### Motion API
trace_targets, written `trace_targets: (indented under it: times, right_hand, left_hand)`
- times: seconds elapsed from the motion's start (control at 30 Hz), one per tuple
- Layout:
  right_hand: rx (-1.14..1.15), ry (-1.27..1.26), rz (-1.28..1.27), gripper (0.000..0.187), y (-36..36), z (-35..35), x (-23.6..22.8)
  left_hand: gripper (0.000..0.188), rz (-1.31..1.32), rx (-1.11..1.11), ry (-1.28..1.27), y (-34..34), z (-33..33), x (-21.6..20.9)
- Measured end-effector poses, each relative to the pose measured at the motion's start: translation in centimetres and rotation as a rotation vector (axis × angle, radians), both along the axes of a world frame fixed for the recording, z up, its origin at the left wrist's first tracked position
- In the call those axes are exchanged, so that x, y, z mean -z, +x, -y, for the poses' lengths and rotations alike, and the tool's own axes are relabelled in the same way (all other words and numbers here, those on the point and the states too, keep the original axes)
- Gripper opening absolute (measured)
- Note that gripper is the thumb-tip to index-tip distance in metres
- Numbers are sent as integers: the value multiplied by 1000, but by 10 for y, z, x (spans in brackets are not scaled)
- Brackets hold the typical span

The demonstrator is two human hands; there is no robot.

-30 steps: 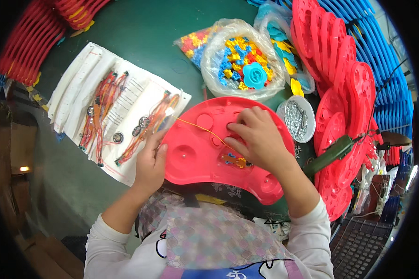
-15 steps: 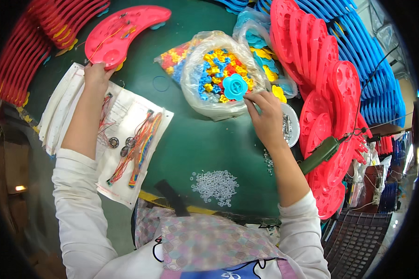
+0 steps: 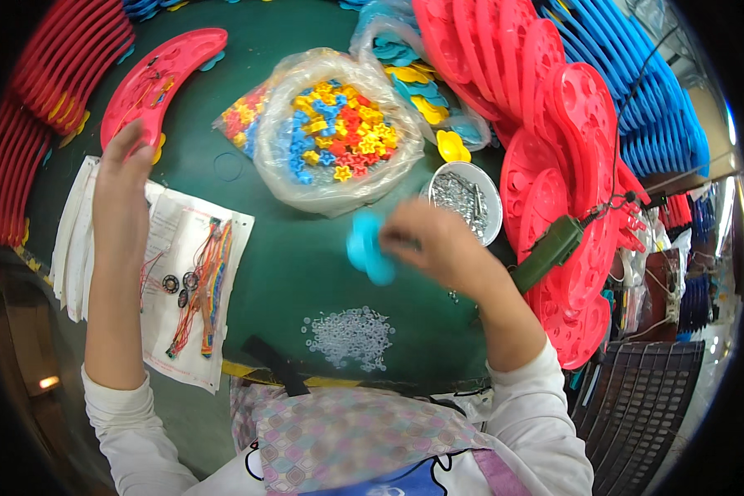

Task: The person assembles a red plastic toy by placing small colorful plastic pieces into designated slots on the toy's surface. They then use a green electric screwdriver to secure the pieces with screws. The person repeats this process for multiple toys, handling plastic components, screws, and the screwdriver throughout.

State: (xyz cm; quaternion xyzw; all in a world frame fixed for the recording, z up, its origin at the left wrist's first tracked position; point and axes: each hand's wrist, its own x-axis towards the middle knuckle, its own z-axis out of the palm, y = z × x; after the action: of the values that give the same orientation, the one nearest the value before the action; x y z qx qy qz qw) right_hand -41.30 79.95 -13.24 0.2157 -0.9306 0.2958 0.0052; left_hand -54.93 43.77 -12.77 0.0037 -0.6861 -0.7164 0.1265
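Observation:
My right hand (image 3: 434,240) pinches a light-blue flower-shaped plastic piece (image 3: 370,248) above the green table. Motion blurs both the hand and the piece. At the left, my left hand (image 3: 124,182) is raised in front of the lower end of a red crescent-shaped plastic shell (image 3: 161,78). Its fingers look stretched and apart, with nothing visible in them; whether they touch the shell I cannot tell. Thin wires lie in the shell. Beyond my right hand stands an open clear bag (image 3: 277,178) of small yellow, blue and red star-shaped pieces (image 3: 343,124).
A white bowl (image 3: 494,207) of metal screws stands right of the bag. Small clear rings (image 3: 351,335) lie heaped near the front edge. Wire bundles (image 3: 215,273) rest on paper sheets at left. Red shells (image 3: 554,165) and a green-handled tool (image 3: 550,252) occupy the right.
My right hand has brought the light-blue flower piece from over the bag toward me. My left hand has come off the shell's end with fingers lifted. The whole view has shifted.

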Motion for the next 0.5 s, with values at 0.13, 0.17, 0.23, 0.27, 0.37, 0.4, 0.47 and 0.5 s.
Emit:
trace_targets:
  times: [0.13,0.17,0.23,0.27,0.37,0.4,0.47,0.5]
  right_hand:
    - [-70,206,136,17,85,-15,26]
    - [-49,242,124,19,99,-17,39]
    - [-4,255,99,22,115,-19,47]
    - [20,234,83,24,119,-18,45]
    - [82,89,28,29,126,-19,29]
    - [100,28,7,31,128,-20,23]
    - [152,2,-51,31,136,-26,19]
    - [185,-16,-65,31,141,-30,18]
  left_hand:
    - [33,-132,502,-475,-8,-86,-12]
    - [28,-231,562,-504,-15,-119,-7]
    - [24,-466,625,-592,-41,-182,9]
    - [23,-602,623,-651,-59,-211,17]
    - [23,-688,519,-732,-111,-286,36]
    - [25,-665,477,-814,-124,-301,38]
    - [29,-547,473,-1015,-138,-325,44]
    - [33,-453,510,-1135,-141,-335,47]
